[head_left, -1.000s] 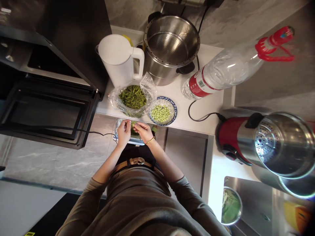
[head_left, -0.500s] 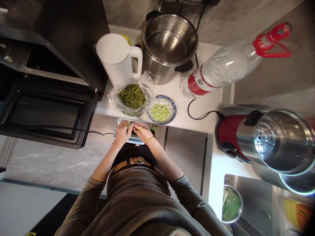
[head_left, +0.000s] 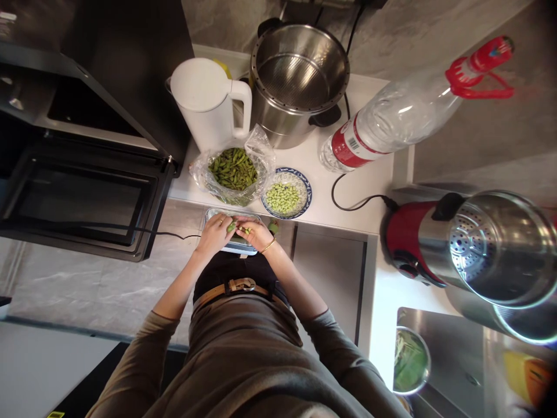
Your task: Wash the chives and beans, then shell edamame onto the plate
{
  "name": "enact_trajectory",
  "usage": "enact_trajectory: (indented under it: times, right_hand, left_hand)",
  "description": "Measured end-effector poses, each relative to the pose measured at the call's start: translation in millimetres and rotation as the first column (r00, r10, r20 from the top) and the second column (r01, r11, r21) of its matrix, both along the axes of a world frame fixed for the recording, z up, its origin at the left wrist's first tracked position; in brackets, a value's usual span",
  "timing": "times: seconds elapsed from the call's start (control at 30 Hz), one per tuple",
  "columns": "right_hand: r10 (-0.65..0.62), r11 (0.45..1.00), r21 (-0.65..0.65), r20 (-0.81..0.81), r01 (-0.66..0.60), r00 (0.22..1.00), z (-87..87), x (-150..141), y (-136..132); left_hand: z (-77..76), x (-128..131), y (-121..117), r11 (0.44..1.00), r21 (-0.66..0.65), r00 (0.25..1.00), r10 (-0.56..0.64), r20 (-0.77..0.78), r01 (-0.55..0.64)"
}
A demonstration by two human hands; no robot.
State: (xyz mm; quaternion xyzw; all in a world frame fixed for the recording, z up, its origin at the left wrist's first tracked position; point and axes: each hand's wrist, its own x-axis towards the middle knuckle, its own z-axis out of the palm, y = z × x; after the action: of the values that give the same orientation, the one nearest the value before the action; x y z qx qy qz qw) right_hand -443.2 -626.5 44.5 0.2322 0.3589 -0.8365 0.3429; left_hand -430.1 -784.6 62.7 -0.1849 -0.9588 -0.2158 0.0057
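Note:
My left hand (head_left: 214,234) is closed on a green soybean pod (head_left: 231,226), pinched at the fingertips. Beside it my right hand (head_left: 257,235) has its fingers curled around small green soybeans (head_left: 246,230); how many is hard to make out. Both hands are over a shallow light-coloured bin (head_left: 240,249) just in front of the counter edge, its contents mostly hidden by the hands. Beyond them, a clear plastic bag (head_left: 261,152) full of soybean pods (head_left: 234,168) stands on the counter. To its right, a blue-rimmed plate (head_left: 307,188) holds shelled soybeans (head_left: 284,197).
Behind the bag stand a white jug (head_left: 204,98) and a steel pot (head_left: 282,119). A large water bottle (head_left: 374,128) is further right, near a red-and-steel appliance (head_left: 409,238). An oven door (head_left: 87,197) hangs open at left. A bowl of greens (head_left: 409,363) sits by the sink (head_left: 452,348).
My hands have drawn slightly apart, the right shifting a little to the right. Green pieces now show between the fingers of both hands.

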Motion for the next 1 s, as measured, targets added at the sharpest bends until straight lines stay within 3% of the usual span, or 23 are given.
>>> enact_trajectory:
  times: [0.1,0.2,0.37,0.5,0.6,0.7,0.77,0.87,1.0]
  right_hand:
    - [-0.02,0.998,-0.061,0.038,0.023,0.999,3.5,-3.4,7.7]
    - [-0.104,0.991,-0.088,-0.013,0.102,0.995,8.4,-8.4,21.7]
    - [-0.298,0.95,0.023,-0.224,0.311,0.928,3.9,-25.9,52.7]
    - [-0.316,0.844,0.284,-0.422,0.455,0.85,-10.7,-41.6,70.4]
    - [-0.216,0.791,0.419,-0.492,0.447,0.844,-18.6,-47.1,75.7]
    - [-0.175,0.792,0.432,-0.518,0.433,0.837,-21.2,-47.2,74.6]
    - [-0.19,0.798,0.399,-0.545,0.451,0.817,-20.5,-45.7,70.5]
    - [-0.228,0.819,0.336,-0.552,0.465,0.802,-15.5,-41.8,60.1]
    - [-0.301,0.853,0.249,-0.483,0.458,0.823,-2.6,-35.0,44.3]
  left_hand:
    - [-3.7,2.0,2.4,0.982,0.099,0.987,0.156,0.025,-0.158]
    - [-11.5,4.1,2.7,0.967,0.053,0.965,0.244,0.1,-0.25]
    - [-34.6,8.0,4.9,0.954,-0.29,0.888,0.196,0.416,-0.075]
    - [-48.5,5.2,9.6,0.929,-0.371,0.823,0.206,0.529,0.006]
    - [-48.3,-8.7,15.3,0.956,-0.278,0.856,0.22,0.468,-0.093]
    - [-42.5,-39.0,21.7,0.968,-0.062,0.939,0.25,0.234,-0.243]
    - [-39.5,-67.1,24.6,0.956,0.052,0.957,0.285,0.055,-0.288]
    - [-39.9,-110.9,25.0,0.922,0.075,0.921,0.385,-0.052,-0.381]
    - [-44.8,-147.4,18.2,0.861,0.041,0.862,0.507,0.0,-0.507]
